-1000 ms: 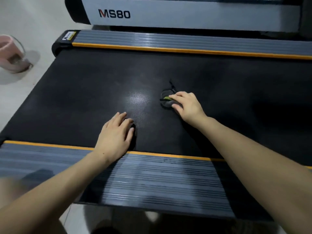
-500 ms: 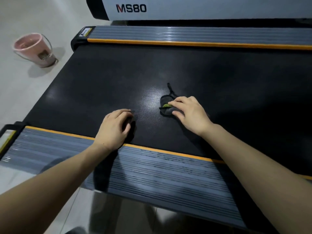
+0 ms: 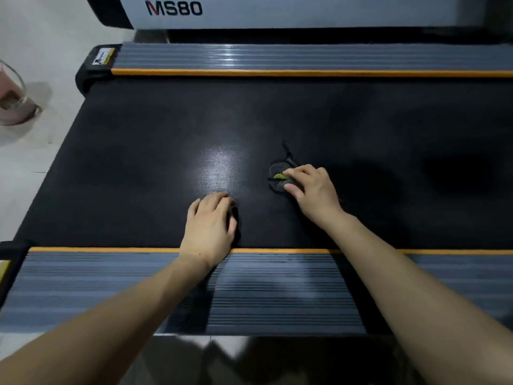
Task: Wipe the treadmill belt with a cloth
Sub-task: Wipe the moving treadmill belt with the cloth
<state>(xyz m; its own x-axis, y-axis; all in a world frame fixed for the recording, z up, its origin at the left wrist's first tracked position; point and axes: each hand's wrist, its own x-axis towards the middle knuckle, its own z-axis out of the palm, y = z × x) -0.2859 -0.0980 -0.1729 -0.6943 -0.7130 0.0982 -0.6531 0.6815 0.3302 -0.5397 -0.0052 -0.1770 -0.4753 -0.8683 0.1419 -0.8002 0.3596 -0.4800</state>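
Head view: belt (image 3: 138,162) runs left-right, cloth (image 3: 279,180) under right hand (image 3: 312,191).

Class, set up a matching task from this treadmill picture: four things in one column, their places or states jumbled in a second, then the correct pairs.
1. left hand
2. right hand
3. pink bucket
4. orange stripe

A. on the floor, left of the treadmill
B. flat on the belt, holding nothing
C. on the dark cloth
D. along the belt's edge

Pairs: 1-B, 2-C, 3-A, 4-D
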